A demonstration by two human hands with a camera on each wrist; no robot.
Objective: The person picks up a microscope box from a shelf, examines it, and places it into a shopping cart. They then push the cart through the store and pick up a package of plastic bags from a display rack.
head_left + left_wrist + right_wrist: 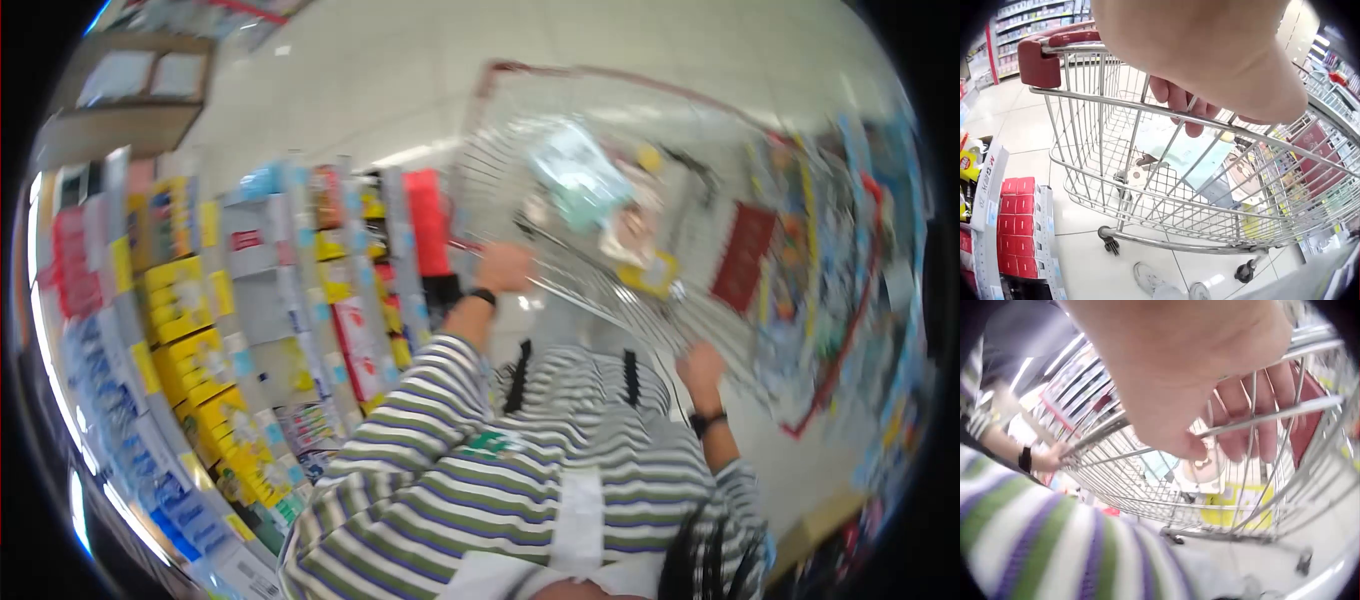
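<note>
Shopping cart (495, 165) out front in the aisle, basket ahead of and below both hands, top rail (1104, 102) right under the fingers. Left hand (1210, 50) curled over that rail near the red corner cap (1038, 59), fingers (1179, 100) hooked down through the wires. Right hand (1179, 369) further along the same rail, fingers (1254, 419) wrapped round it too. Both closed on wire, nothing else held. Packages (575, 180) lying loose inside. Looks tight on the left: shelves (200, 330) close alongside, so could clip the stacked boxes (1016, 219) if swung wide. Could also pinch those threaded fingers against the wires.
</note>
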